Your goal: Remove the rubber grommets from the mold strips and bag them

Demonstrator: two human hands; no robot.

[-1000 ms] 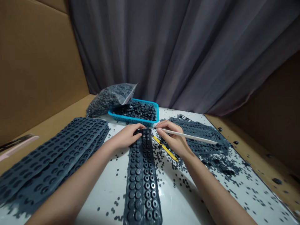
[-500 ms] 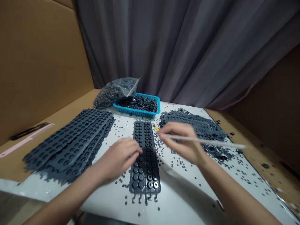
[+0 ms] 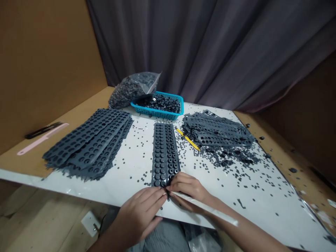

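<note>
Fingers (image 3: 154,196) of left hand (image 3: 139,211), right hand (image 3: 187,187) pinched narrow on rubber strip's (image 3: 165,154) end — white stick (image 3: 210,210) in the right

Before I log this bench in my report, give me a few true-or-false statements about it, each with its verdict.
1. The right hand holds a long pale stick. True.
2. The left hand is at the far end of the dark rubber strip. False: it is at the strip's near end.
3. The blue plastic basket is empty. False: it is heaped with small dark rubber pieces.
4. A clear plastic bag of dark pieces sits beside the basket, on its left. True.
5. The yellow strip lies left of the dark rubber strip. False: it lies to its right, beside the pile of dark sheets.
</note>
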